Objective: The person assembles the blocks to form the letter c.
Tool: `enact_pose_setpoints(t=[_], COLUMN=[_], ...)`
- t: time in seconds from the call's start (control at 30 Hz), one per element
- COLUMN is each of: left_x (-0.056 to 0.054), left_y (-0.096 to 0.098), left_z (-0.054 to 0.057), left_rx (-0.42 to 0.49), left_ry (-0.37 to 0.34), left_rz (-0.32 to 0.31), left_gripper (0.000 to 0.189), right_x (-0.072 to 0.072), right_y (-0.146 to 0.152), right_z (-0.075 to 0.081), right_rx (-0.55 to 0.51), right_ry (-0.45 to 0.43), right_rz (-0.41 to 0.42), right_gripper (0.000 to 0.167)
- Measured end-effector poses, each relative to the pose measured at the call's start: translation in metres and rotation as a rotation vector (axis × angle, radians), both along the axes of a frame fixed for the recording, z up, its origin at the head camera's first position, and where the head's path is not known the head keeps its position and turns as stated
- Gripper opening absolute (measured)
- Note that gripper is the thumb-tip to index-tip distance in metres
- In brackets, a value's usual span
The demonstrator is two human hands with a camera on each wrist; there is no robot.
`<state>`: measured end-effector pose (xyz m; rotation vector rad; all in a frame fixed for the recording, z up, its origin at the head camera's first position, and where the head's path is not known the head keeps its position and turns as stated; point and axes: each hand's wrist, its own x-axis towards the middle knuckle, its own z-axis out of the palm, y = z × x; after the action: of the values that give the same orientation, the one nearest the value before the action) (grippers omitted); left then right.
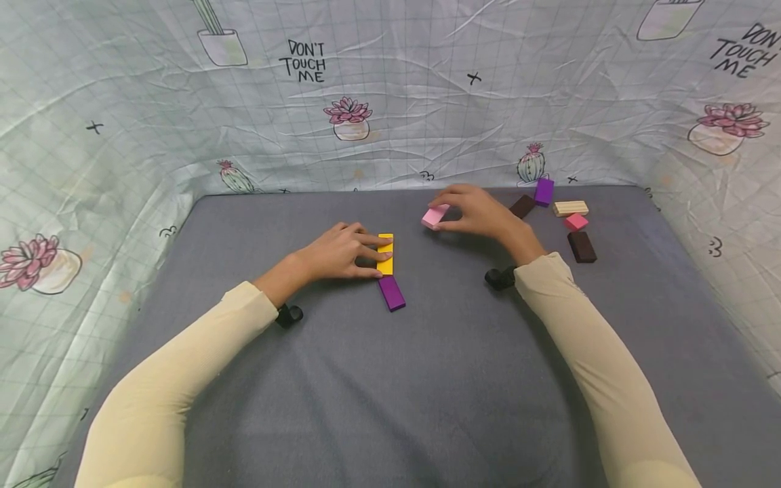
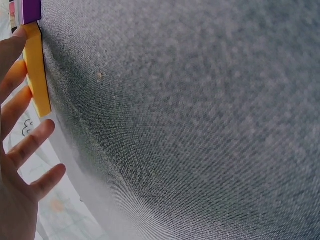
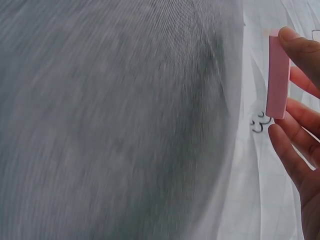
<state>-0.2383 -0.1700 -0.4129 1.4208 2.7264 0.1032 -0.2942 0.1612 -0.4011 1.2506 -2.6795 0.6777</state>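
Observation:
My left hand (image 1: 338, 253) touches a yellow block (image 1: 386, 267), its fingertips laid on the block's top and side with the fingers fairly straight. A purple block (image 1: 392, 293) lies at an angle against the near end of the yellow one. In the left wrist view the yellow block (image 2: 37, 70) meets the purple block (image 2: 31, 11) end to end. To the right, my right hand (image 1: 478, 213) pinches a pink block (image 1: 434, 217) between thumb and fingers. The right wrist view shows the pink block (image 3: 278, 75) with the thumb at one end and fingertips at the other.
Behind my right hand lie a dark brown block (image 1: 522, 206), a purple block (image 1: 544, 192), a bare-wood block (image 1: 571, 208), a coral-pink block (image 1: 576, 221) and another dark brown block (image 1: 582, 247). Patterned cloth (image 1: 403, 95) hangs behind the grey table (image 1: 390, 393).

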Motion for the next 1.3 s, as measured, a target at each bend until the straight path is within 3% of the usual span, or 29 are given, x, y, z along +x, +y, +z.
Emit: enact_pose_setpoints(t=[0.23, 0.73, 1.3], left_x=[-0.001, -0.003, -0.003], left_y=[0.002, 0.001, 0.001], left_z=[0.001, -0.002, -0.001], left_rx=[0.007, 0.053, 0.031], left_ry=[-0.056, -0.06, -0.053], left_rz=[0.003, -0.031, -0.021], left_gripper=[0.047, 0.047, 0.048], right_x=[-0.008, -0.017, -0.021], right_y=[-0.023, -0.061, -0.084], right_z=[-0.005, -0.011, -0.014], right_rx=[0.01, 0.093, 0.115], right_ry=[-0.027, -0.111, -0.209], right_rz=[0.011, -0.012, -0.006], right_gripper=[0.045, 0.047, 0.04])
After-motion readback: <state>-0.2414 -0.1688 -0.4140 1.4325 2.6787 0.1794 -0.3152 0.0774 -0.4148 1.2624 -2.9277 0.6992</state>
